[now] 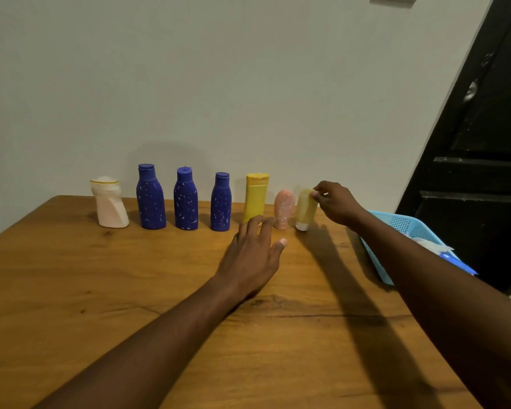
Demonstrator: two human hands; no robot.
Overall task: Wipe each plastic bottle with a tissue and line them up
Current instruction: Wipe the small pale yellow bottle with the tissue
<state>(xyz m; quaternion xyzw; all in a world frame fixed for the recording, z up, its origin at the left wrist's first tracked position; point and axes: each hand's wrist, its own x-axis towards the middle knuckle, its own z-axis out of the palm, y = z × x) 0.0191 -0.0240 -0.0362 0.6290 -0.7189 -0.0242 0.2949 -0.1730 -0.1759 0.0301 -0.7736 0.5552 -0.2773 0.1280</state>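
On the table [101,290] stands a row: white bottle [109,203], 3 blue bottles [185,200], tall yellow bottle [255,196], pink bottle [283,208], small yellow bottle [305,208]. The left hand [252,255] spreads open before the tall yellow bottle. The right hand [335,205] pinches the small yellow bottle's top. The blue basket [407,225] possibly holds tissue [434,246].

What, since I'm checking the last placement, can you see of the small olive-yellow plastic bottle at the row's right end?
The small olive-yellow plastic bottle is a rounded, matte tube with a white cap. It stands cap-down, tilted slightly, on the brown wooden table, last in the row, close beside the small pink plastic bottle. The right hand pinches its top end.
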